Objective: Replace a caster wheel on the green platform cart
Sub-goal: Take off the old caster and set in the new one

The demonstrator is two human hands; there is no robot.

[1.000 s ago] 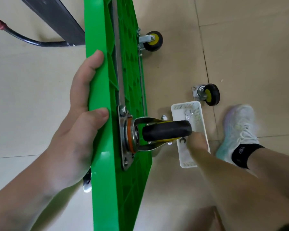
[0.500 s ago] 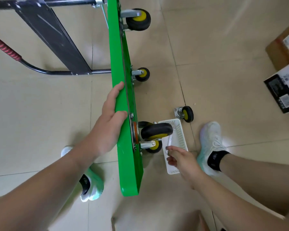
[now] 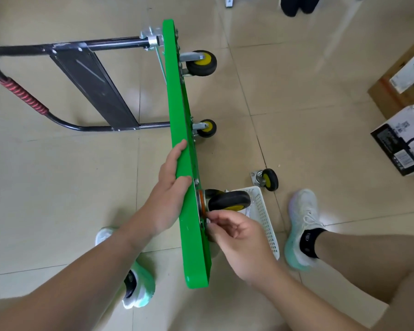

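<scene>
A green platform cart [image 3: 184, 163] stands on edge on the floor [image 3: 81, 187], the left hand [image 3: 170, 194] gripping its top rim, while fingers of the right hand [image 3: 237, 237] pinch a small fastener [image 3: 208, 222] at the plate of the mounted caster wheel [image 3: 228, 200], apparently securing it; next comes careful threading.

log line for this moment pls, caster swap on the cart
green cart: standing on edge | left hand: grips cart rim | right hand: pinches small fastener at mounted caster plate | loose caster: on floor
</scene>
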